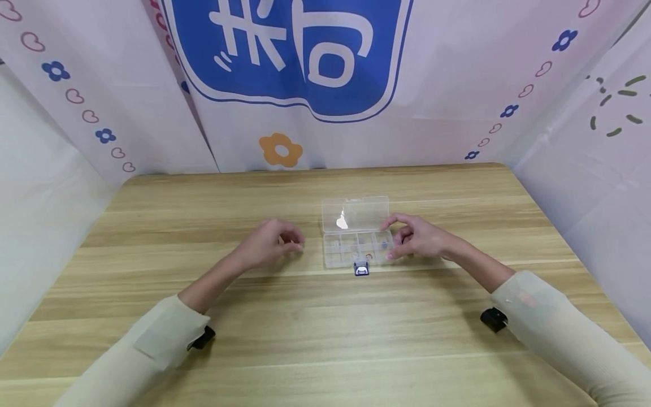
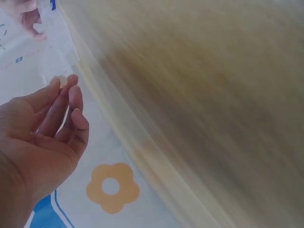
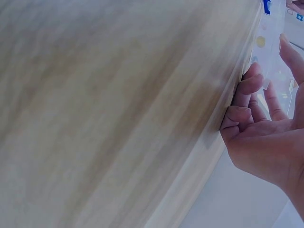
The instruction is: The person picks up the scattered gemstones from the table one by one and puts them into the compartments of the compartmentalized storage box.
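Note:
A clear plastic compartment box [image 1: 349, 264] lies on the table with its lid [image 1: 363, 212] raised at the back. Small coloured pieces sit in some compartments, among them a blue one [image 1: 384, 245] and an orange-red one [image 1: 369, 256]. At the box's right end is my right hand [image 1: 419, 237], thumb at the front corner and index finger by the lid's hinge, holding that end. Left of the box, apart from it, my left hand [image 1: 272, 243] is raised. Between its thumb and index fingertip it seems to pinch a small pale round piece [image 2: 63, 81].
A blue-edged clasp [image 1: 361, 268] juts from the box's front edge. The wooden table [image 1: 325, 339] runs back to a white printed cloth [image 1: 432, 141]; more cloth hangs at both sides. Black devices [image 1: 493, 320] are strapped under both sleeves.

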The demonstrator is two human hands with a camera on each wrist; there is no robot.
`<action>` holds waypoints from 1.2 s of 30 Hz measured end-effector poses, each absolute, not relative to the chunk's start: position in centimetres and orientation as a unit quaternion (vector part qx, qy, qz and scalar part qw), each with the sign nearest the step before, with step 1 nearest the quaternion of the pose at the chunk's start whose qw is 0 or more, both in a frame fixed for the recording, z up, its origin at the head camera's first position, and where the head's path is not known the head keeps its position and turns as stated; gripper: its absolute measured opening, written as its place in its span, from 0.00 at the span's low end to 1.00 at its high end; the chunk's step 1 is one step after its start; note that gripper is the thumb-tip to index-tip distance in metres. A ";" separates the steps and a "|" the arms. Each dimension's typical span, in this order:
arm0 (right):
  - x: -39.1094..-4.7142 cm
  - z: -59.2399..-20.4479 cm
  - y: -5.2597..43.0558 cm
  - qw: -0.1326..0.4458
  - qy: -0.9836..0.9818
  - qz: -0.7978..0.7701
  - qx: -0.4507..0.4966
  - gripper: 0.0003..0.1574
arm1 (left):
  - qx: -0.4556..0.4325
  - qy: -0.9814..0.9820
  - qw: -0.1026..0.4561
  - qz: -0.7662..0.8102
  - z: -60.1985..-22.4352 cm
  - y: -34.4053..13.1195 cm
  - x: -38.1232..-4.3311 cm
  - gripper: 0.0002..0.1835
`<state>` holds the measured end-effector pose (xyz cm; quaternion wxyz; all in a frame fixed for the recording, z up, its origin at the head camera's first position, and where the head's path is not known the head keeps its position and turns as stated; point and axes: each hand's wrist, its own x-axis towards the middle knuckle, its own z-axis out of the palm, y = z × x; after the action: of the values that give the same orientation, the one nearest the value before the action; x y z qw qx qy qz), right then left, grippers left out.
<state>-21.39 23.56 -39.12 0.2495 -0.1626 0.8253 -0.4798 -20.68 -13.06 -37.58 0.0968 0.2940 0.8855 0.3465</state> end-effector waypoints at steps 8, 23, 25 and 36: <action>-21.4 -39.1 23.6 0.250 0.825 -0.479 -0.162 0.38 | 0.305 0.879 0.099 0.351 -37.6 -12.6 -20.8 0.02; -21.4 -39.1 23.7 0.244 0.826 -0.479 -0.168 0.38 | 0.331 0.860 0.099 0.376 -37.6 -11.4 -20.9 0.02; -21.4 -39.1 23.7 0.244 0.826 -0.479 -0.168 0.38 | 0.331 0.859 0.096 0.378 -37.5 -11.2 -20.8 0.03; -21.3 -39.1 23.6 0.245 0.827 -0.479 -0.163 0.38 | 0.331 0.866 0.095 0.363 -37.4 -9.8 -20.8 0.02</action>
<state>-21.34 23.61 -39.12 0.2446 -0.1631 0.8272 -0.4790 -20.83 -9.81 -37.38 0.0948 0.3315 0.8655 0.3634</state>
